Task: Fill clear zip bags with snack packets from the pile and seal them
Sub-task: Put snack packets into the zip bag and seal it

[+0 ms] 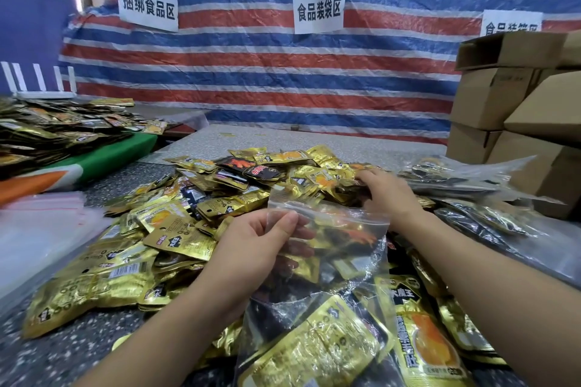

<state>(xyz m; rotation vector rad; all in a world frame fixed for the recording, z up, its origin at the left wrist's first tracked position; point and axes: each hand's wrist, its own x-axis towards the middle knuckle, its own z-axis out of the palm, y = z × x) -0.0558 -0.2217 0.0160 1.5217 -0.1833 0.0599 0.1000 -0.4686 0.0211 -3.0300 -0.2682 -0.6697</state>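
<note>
Snack packets [176, 229], gold and black, lay heaped across the speckled table [63, 352]. Left hand [251, 248] pinched the near lip of a clear zip bag [333, 229] between thumb and fingers, holding its mouth open above the heap; several packets sat inside already. Right hand [382, 195] reached past the bag's mouth, fingers curled around packets at the pile's far side. Filled bags [465, 179] lay at right, beside stacked cardboard boxes [503, 104]. Empty bags [41, 223] lay at left.
</note>
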